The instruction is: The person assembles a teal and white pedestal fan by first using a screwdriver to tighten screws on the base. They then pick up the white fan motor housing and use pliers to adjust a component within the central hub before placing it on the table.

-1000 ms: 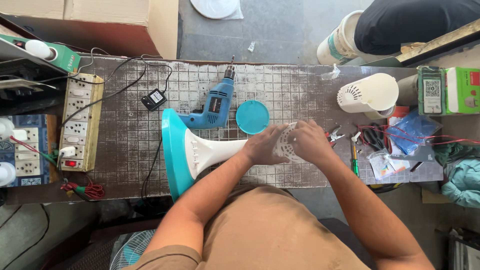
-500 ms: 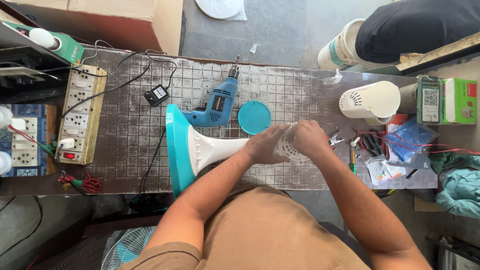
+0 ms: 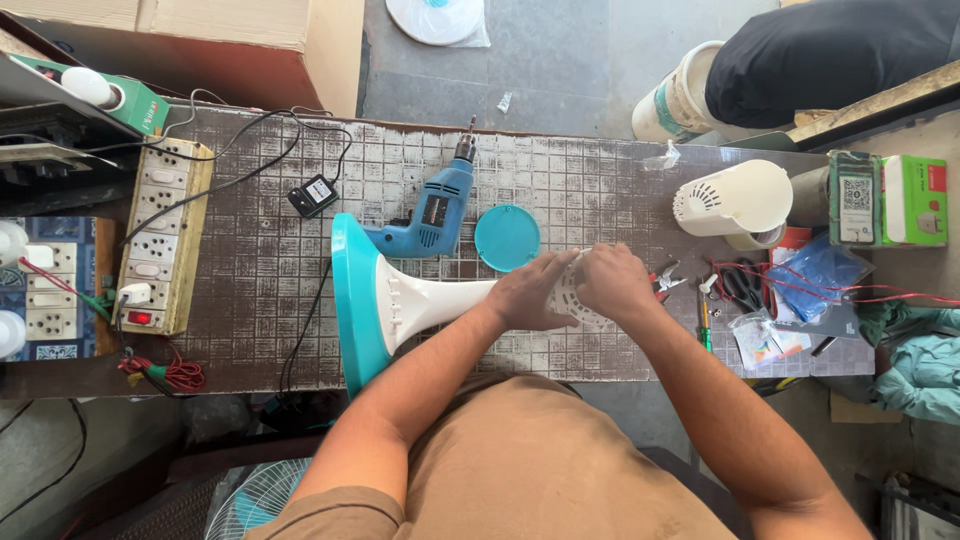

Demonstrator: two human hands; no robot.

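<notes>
A fan stand [image 3: 400, 300] with a teal round base and a white neck lies on its side on the tiled workbench [image 3: 250, 260]. At the neck's right end sits a white slotted motor housing [image 3: 565, 300]. My left hand [image 3: 525, 292] grips the neck where it meets the housing. My right hand [image 3: 612, 283] clasps the housing from the right. The hands cover most of the housing.
A blue electric drill [image 3: 430, 210] and a teal round cap [image 3: 506, 238] lie just beyond the stand. A power strip [image 3: 165, 235] sits at the left, a white motor cover [image 3: 730, 200] at the right, pliers [image 3: 665, 280] and wires beside it. Another person's dark sleeve [image 3: 830, 50] shows top right.
Both hands stay closed on the fan's housing with hardly any shift. Only the camera view drifted slightly.
</notes>
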